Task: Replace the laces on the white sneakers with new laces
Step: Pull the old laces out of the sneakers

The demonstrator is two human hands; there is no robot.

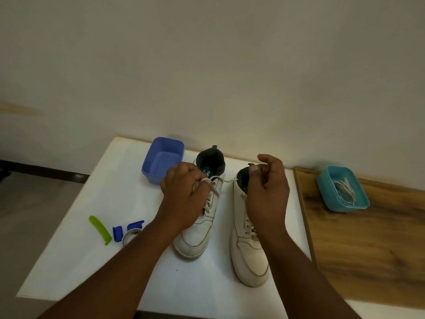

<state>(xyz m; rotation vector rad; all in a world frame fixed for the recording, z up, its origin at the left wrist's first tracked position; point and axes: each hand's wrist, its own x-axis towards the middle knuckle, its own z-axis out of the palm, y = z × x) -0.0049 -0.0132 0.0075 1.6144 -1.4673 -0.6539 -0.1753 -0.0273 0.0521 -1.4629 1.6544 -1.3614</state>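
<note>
Two sneakers stand side by side near the table's (76, 256) back edge. The left hand (184, 194) is closed on the lace (226, 180) over the left sneaker (197, 238). The lace end reaches toward the right hand (268, 187), whose fingers curl above the right sneaker (248, 256); its hold cannot be told.

- Wall (207, 65): plain, off-white, unmarked; fills the upper half of the view.
- Baseboard (43, 172): dark strip at the wall's foot, left side.
- Floor (27, 215): grey, smooth, left of the furniture.
- White table (96, 226): matte top, set against the wall.
- Wooden surface (368, 249): brown grain, directly adjoining the table's right edge.
- Lighting: dim and even.
</note>
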